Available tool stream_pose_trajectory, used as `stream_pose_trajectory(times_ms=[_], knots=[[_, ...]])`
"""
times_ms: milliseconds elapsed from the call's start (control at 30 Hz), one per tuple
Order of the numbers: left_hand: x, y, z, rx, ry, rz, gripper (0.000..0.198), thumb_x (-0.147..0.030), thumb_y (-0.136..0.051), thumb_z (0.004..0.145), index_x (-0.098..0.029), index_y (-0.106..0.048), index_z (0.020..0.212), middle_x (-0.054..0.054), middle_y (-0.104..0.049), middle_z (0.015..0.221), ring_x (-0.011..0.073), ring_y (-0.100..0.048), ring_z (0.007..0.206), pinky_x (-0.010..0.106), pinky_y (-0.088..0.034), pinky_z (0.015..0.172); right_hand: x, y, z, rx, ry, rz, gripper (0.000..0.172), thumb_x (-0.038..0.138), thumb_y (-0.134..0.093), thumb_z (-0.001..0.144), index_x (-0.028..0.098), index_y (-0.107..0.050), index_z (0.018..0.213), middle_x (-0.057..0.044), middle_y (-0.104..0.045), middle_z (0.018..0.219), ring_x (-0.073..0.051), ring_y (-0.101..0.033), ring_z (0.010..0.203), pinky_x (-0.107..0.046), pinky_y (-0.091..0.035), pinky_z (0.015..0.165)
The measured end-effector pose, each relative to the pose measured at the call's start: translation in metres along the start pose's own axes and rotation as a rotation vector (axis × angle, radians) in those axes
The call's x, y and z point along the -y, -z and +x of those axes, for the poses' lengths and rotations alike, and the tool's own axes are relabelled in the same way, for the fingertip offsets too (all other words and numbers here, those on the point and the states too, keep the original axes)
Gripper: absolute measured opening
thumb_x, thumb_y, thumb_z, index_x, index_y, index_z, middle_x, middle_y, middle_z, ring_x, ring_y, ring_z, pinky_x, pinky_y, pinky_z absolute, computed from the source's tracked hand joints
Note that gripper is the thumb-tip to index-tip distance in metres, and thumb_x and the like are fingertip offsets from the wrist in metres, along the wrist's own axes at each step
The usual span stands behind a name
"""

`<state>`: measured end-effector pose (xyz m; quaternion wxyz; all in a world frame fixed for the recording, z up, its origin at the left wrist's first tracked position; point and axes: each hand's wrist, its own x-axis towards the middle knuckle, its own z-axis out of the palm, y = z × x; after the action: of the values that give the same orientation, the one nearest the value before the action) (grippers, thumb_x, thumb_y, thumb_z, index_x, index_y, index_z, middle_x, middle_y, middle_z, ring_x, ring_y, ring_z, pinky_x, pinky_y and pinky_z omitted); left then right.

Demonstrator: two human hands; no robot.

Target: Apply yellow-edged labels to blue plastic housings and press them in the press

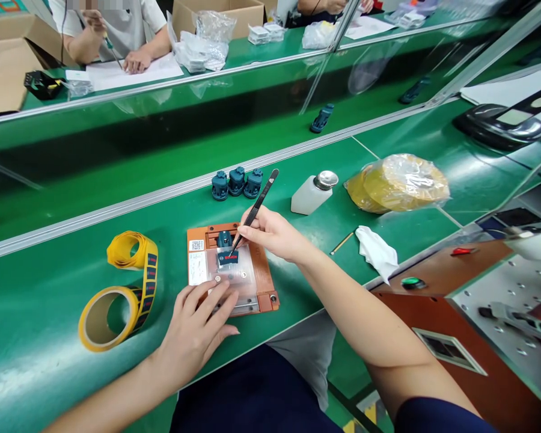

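Note:
My right hand [270, 233] grips black tweezers [258, 201], their tips down at a dark label [228, 258] with red lettering. The label lies over the window of a clear plastic plate [246, 273] on an orange fixture [265, 287]. Behind the label, a dark teal plastic part [224, 239] sits in the fixture, partly covered. My left hand [205, 322] rests with fingers spread on the front of the clear plate. To the left stands a roll of yellow backing tape [86, 322] carrying similar dark labels, its loose end curled behind.
Several teal parts [237, 181] stand behind the fixture. Right of them are a white dispenser bottle [307, 195], a plastic-wrapped yellow roll [399, 183], a thin stick [342, 243] and a white cloth [377, 252]. A lone teal part [321, 118] lies beyond the metal rail. Across it, a person [117, 36] holds a screwdriver.

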<state>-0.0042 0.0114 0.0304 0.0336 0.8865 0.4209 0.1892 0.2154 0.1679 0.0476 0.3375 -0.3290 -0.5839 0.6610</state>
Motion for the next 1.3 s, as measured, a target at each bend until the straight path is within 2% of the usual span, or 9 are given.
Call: stream_pose_trajectory(times_ms=[600, 800, 1033, 1300], knots=[[-0.002, -0.002, 0.002, -0.037, 0.011, -0.026, 0.044, -0.024, -0.066, 0.095, -0.015, -0.057, 0.138, 0.014, -0.064, 0.139, 0.0325, -0.052, 0.125, 0.049, -0.041, 0.101, -0.004, 0.000, -0.002, -0.005, 0.027, -0.001, 0.038, 0.051, -0.073, 0.087, 0.022, -0.048, 0.091, -0.003, -0.073, 0.082, -0.020, -0.074, 0.078, -0.038, -0.061, 0.077], [-0.001, 0.001, 0.010, 0.005, 0.046, 0.031, 0.050, -0.032, -0.065, 0.096, -0.013, -0.056, 0.140, 0.014, -0.061, 0.144, 0.0334, -0.053, 0.124, 0.050, -0.037, 0.101, -0.003, 0.001, -0.001, 0.010, 0.032, -0.009, 0.037, 0.050, -0.073, 0.088, 0.022, -0.048, 0.092, -0.003, -0.073, 0.082, -0.020, -0.074, 0.080, -0.036, -0.061, 0.077], [0.003, 0.003, 0.025, 0.031, 0.045, 0.147, 0.074, -0.043, -0.084, 0.078, -0.010, -0.057, 0.138, 0.014, -0.063, 0.141, 0.0335, -0.057, 0.116, 0.049, -0.037, 0.095, -0.001, 0.001, 0.000, 0.017, 0.033, -0.085, 0.037, 0.052, -0.070, 0.088, 0.022, -0.049, 0.092, -0.004, -0.074, 0.084, -0.021, -0.074, 0.082, -0.036, -0.059, 0.076], [0.003, 0.012, 0.034, 0.122, 0.029, 0.192, 0.089, -0.042, -0.094, 0.063, -0.010, -0.058, 0.138, 0.012, -0.062, 0.144, 0.0324, -0.057, 0.112, 0.048, -0.037, 0.090, -0.003, 0.003, 0.002, 0.009, 0.028, -0.146, 0.032, 0.047, -0.068, 0.090, 0.022, -0.049, 0.092, -0.005, -0.074, 0.085, -0.022, -0.074, 0.081, -0.037, -0.059, 0.075]])
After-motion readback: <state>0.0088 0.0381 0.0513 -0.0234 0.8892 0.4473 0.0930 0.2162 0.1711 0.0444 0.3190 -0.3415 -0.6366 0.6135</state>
